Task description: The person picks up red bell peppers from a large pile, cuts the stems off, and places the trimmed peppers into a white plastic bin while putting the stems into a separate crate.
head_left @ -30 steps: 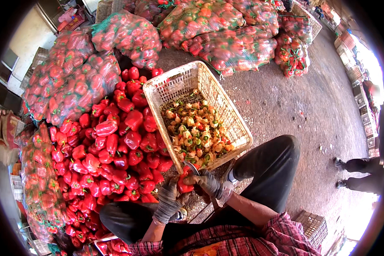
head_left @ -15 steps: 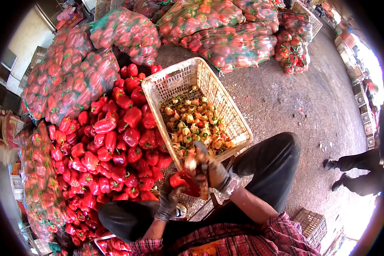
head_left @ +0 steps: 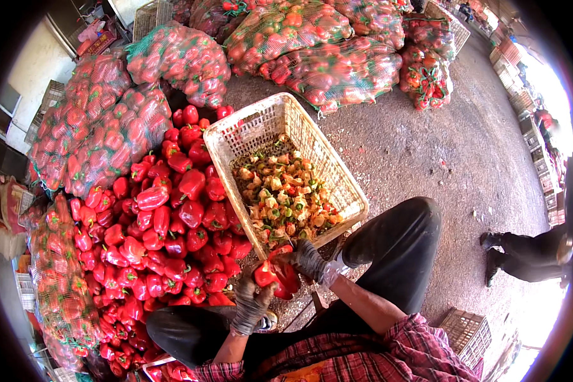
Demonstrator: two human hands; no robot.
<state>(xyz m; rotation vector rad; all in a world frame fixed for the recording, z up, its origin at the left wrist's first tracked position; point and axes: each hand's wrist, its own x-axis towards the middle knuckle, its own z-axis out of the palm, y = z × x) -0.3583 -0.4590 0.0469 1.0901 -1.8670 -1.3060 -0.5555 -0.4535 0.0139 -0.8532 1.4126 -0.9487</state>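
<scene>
A red bell pepper [head_left: 284, 281], open so that its inside shows, is held low in front of me at the near end of the crate. My left hand [head_left: 251, 304], in a grey-striped glove, is closed on its left side. Gloved as well, my right hand [head_left: 308, 261] curls against the upper right of the pepper; whether a small tool is also in it is hidden. Just beyond both hands stands a cream plastic crate [head_left: 330, 150], tilted in view, holding many cut pepper cores [head_left: 288, 191] with pale seeds and green stems.
A large heap of red peppers [head_left: 165, 223] lies left of the crate. Mesh sacks of peppers [head_left: 334, 70] are stacked behind it, and more sacks [head_left: 118, 140] line the left. A person's legs [head_left: 522, 254] are at the right, and another crate [head_left: 465, 336] sits lower right.
My right hand has come down from the crate's near edge to the pepper. The pale core seen near its fingers no longer shows there. The pepper's open inside now faces up.
</scene>
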